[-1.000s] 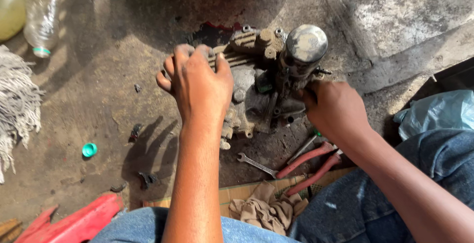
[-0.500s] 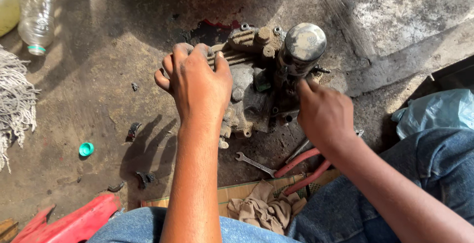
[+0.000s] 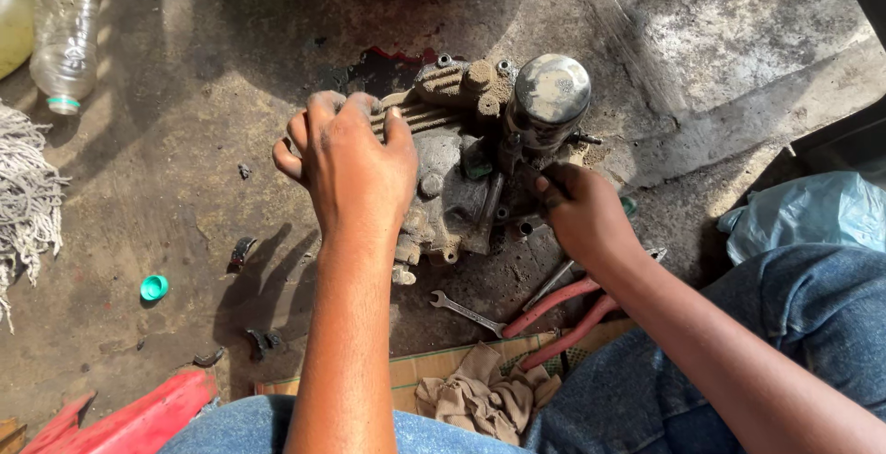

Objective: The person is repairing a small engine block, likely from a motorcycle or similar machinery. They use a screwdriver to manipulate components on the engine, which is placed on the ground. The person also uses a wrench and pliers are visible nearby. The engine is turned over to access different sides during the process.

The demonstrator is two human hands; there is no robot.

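While both hands' fingers grip the engine part, the bottle lies empty.

One bottle, one wrench

Strong sunlight comes from the right and far side. It makes bright patches on the floor and a glare on the round metal cap. The left arm throws a dark, sharp shadow to the left. The near part is dimmer. The picture is sharp, with a little softness at the edges.
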